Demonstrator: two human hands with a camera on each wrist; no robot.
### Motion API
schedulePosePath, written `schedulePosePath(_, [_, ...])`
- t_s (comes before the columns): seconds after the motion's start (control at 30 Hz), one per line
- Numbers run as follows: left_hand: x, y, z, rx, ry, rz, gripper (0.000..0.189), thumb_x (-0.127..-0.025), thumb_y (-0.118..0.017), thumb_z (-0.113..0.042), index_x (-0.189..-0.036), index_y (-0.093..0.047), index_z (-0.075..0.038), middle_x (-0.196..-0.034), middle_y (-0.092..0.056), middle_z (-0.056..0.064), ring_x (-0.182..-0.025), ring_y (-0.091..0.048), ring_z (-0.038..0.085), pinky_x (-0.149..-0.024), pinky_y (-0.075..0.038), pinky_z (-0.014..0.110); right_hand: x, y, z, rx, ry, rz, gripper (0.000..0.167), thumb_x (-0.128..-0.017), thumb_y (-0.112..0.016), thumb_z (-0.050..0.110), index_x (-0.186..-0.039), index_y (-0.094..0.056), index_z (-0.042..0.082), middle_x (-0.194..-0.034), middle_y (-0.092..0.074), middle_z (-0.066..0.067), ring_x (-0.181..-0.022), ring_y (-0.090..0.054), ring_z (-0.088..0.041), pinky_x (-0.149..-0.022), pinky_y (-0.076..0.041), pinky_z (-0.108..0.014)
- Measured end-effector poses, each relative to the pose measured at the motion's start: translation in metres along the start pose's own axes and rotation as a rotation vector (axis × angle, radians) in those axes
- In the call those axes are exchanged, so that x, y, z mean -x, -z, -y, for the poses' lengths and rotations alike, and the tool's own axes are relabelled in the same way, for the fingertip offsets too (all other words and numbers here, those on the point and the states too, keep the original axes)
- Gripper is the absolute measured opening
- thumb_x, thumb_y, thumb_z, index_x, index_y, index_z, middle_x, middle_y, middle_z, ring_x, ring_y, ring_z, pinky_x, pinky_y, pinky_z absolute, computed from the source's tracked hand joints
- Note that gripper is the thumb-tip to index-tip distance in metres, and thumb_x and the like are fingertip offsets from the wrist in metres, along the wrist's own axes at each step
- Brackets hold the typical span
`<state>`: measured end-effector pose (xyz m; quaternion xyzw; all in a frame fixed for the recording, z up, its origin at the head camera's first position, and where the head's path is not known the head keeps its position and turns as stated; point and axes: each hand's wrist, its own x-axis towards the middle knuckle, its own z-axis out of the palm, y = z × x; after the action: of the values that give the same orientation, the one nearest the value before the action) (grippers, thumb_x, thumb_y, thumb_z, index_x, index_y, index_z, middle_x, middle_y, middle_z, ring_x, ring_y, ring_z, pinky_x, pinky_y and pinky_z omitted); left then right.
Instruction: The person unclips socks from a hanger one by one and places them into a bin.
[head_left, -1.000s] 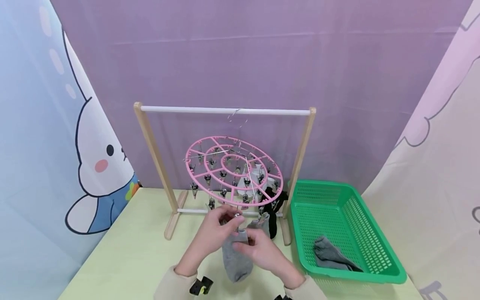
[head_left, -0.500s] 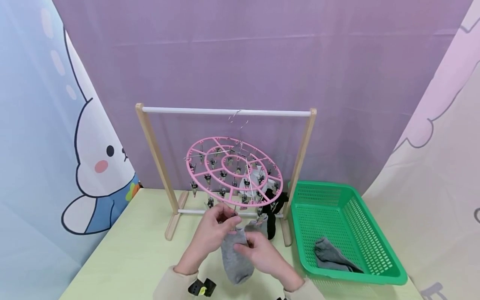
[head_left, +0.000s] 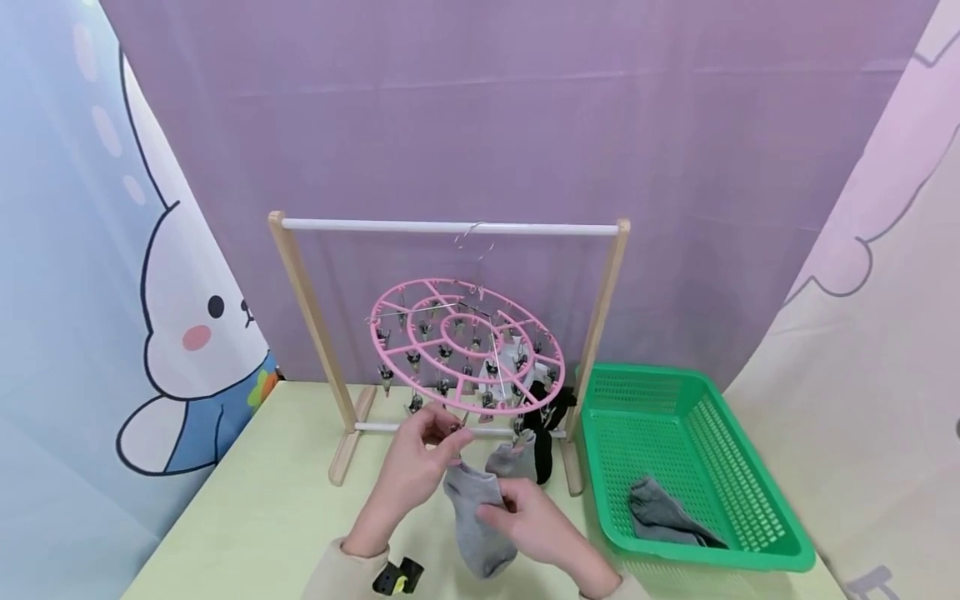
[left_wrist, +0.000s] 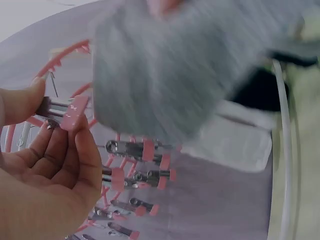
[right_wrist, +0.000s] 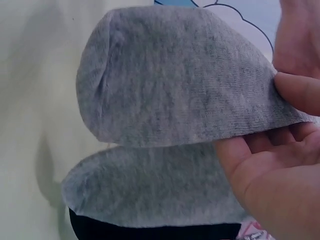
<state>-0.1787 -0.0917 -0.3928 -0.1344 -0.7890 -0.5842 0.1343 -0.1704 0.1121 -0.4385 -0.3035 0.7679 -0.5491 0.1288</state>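
My left hand pinches a metal clip with pink tips, which hangs from the near edge of the pink round drying hanger. A grey sock dangles from my right hand, held between thumb and fingers by its cuff end. In the left wrist view the sock, blurred, is just apart from the clip's tips. Behind it another grey sock hangs from the hanger, with a black sock beyond.
The hanger hooks over the white bar of a wooden stand. White socks hang at its back right. To the right stands a green basket containing dark grey fabric. Several other clips dangle from the hanger.
My right hand has moved slightly down and right with the grey sock, whose cuff has come away from the clip. My left hand has shifted a little left, still pinching the clip.
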Motion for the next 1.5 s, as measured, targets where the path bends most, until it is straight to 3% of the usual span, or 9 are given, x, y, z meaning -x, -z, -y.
schedulePosePath(0.27, [0.003,0.003,0.006,0.036,0.007,-0.051,0.017,-0.094,-0.074,-0.016,-0.105,-0.066,-0.006,-0.092,-0.064,0.007,-0.078,-0.064,0.018,-0.069,-0.058,0.029,0.016,0.014,0.011,-0.047,-0.016,0.025,0.016,-0.102,-0.062,0.013,-0.108,-0.072,0.002,-0.098,-0.073,-0.008,-0.08,-0.064,-0.008,-0.071,-0.053,-0.025])
schedulePosePath(0.63, [0.002,0.014,0.013,0.047,0.005,-0.078,0.016,-0.096,-0.07,-0.013,-0.109,-0.066,-0.004,-0.093,-0.065,0.008,-0.079,-0.065,0.024,-0.072,-0.057,0.029,0.038,0.049,0.031,0.023,0.014,-0.029,0.021,-0.102,-0.062,0.014,-0.114,-0.07,0.0,-0.105,-0.073,-0.011,-0.09,-0.07,-0.015,-0.075,-0.058,-0.03])
schedulePosePath(0.73, [0.003,0.018,0.015,0.048,0.007,-0.086,0.018,-0.097,-0.07,-0.013,-0.11,-0.065,-0.002,-0.094,-0.065,0.009,-0.079,-0.065,0.025,-0.072,-0.058,0.029,0.044,0.061,0.037,0.057,0.039,-0.066,0.021,-0.101,-0.062,0.013,-0.114,-0.07,-0.002,-0.106,-0.073,-0.013,-0.09,-0.07,-0.015,-0.076,-0.059,-0.031])
schedulePosePath(1.0, [0.006,0.028,0.019,0.034,-0.001,-0.121,0.018,-0.098,-0.069,-0.015,-0.111,-0.065,-0.002,-0.094,-0.065,0.008,-0.078,-0.064,0.016,-0.071,-0.056,0.027,0.06,0.092,0.048,0.128,0.025,-0.206,0.028,-0.101,-0.062,0.01,-0.123,-0.065,-0.009,-0.108,-0.072,-0.02,-0.091,-0.072,-0.016,-0.076,-0.06,-0.035])
schedulePosePath(1.1, [0.008,0.026,0.017,0.016,0.003,-0.15,0.016,-0.098,-0.068,-0.013,-0.11,-0.066,-0.004,-0.094,-0.065,0.007,-0.078,-0.064,0.016,-0.071,-0.055,0.027,0.067,0.112,0.05,0.162,0.01,-0.252,0.027,-0.101,-0.062,0.01,-0.122,-0.065,-0.008,-0.107,-0.072,-0.02,-0.09,-0.072,-0.017,-0.074,-0.061,-0.035])
schedulePosePath(1.33, [0.009,0.02,0.012,-0.021,0.01,-0.199,0.018,-0.098,-0.067,-0.01,-0.113,-0.065,-0.002,-0.095,-0.066,0.008,-0.08,-0.065,0.017,-0.073,-0.054,0.027,0.08,0.159,0.047,0.262,-0.075,-0.386,0.027,-0.102,-0.063,0.014,-0.12,-0.067,-0.005,-0.109,-0.072,-0.017,-0.09,-0.07,-0.011,-0.072,-0.059,-0.031])
schedulePosePath(1.5, [0.011,0.018,0.009,-0.047,0.028,-0.236,0.019,-0.098,-0.067,-0.012,-0.115,-0.066,-0.002,-0.097,-0.067,0.008,-0.083,-0.065,0.02,-0.076,-0.054,0.027,0.081,0.184,0.036,0.339,-0.143,-0.421,0.03,-0.103,-0.062,0.018,-0.12,-0.066,-0.007,-0.108,-0.072,-0.018,-0.088,-0.07,-0.014,-0.07,-0.058,-0.031])
